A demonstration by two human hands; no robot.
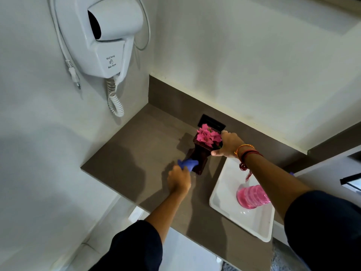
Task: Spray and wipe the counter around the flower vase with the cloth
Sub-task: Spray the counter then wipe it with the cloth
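A dark brown flower vase (201, 159) with pink flowers (208, 136) stands on the grey-brown counter (132, 153) near the back wall. My right hand (227, 144) grips the vase's top rim at its right side. My left hand (178, 179) is closed on a blue cloth (188, 164), pressed on the counter against the vase's foot on the left. A spray bottle with pink liquid (252, 196) lies in the white sink (224, 206), partly hidden behind my right forearm.
A white wall-hung hair dryer (109, 40) with a coiled cord (115, 98) hangs on the left wall above the counter. A black socket plate (212, 123) sits in the backsplash behind the vase. The counter's left edge drops to the floor.
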